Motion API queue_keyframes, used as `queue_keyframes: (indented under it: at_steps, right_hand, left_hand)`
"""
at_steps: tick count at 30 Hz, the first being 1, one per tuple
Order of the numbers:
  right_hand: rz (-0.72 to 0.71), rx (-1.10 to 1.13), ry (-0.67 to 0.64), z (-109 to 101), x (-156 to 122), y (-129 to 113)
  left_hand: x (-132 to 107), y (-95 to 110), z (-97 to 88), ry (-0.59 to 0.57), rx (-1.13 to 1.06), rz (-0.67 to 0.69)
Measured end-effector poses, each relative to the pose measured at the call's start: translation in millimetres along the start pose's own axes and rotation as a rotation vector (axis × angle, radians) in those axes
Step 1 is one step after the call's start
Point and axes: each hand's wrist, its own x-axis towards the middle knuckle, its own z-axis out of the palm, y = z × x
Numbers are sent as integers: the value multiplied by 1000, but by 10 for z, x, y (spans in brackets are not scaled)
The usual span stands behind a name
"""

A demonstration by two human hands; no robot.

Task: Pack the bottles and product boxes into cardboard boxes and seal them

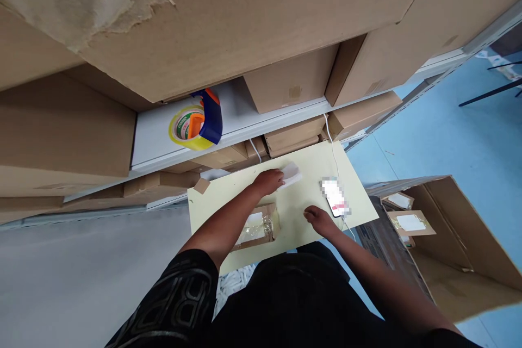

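At the far side of a pale yellow table (361, 201), my left hand (269, 181) is closed on the near-left edge of a white paper slip (291, 174). My right hand (320, 220) hovers over or rests at the table's near side, fingers curled; whether anything is inside them cannot be made out. Just beyond it lies a phone (334, 197) with a lit, blurred screen and a white cable. Under my left forearm sits a taped cardboard parcel (267, 223) with a white label, partly covered by the arm.
A tape dispenser (212, 117) with yellow tape lies on a shelf (236, 100) among large cardboard boxes (261, 11). A small cardboard piece (202, 185) is at the table's left corner. To the right, an open carton (460, 228) contains several labelled parcels (411, 222).
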Motion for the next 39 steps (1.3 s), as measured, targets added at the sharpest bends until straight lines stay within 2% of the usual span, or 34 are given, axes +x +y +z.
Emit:
queue_keyframes:
  at_steps: [4,8,12,16,19,20,22,25,27,30,35,39]
  right_hand:
    - [-79,-104,191,-74,220,-189]
    - [-293,-198,413,-136,436,-397]
    - [-431,-270,479,-174,701,-693]
    - [-324,-203,485,-252,986,-899]
    - [-189,-87,522,-384,1105,-916]
    - [-161,-45,543,-436,1117,-906]
    - [-137,38,586,-540,1104,-884]
    - [-115,123,654,-664,1042,-872]
    - [-91,122,680,-715,1002,-871]
    - [-49,87,668,-751,964,-846]
    - [30,112,648,-785,901,-754]
    - [75,154,755,-859,776,-737]
  left_hand:
    - [-15,34,-180,59,-27,36]
    - [43,111,-350,69,-10,176]
    - [99,285,-474,129,-35,262]
    - [70,476,-495,315,-62,286]
    - [66,508,-378,459,-97,94]
    - [84,494,-313,451,-110,13]
    - [157,447,-161,339,-124,-97]
    - [320,390,61,107,-95,-110]
    - [427,382,170,20,-65,-102]
    - [532,393,276,-30,-38,-114]
    - [551,387,375,-28,-6,-85]
    - [522,396,388,-31,-13,-90]
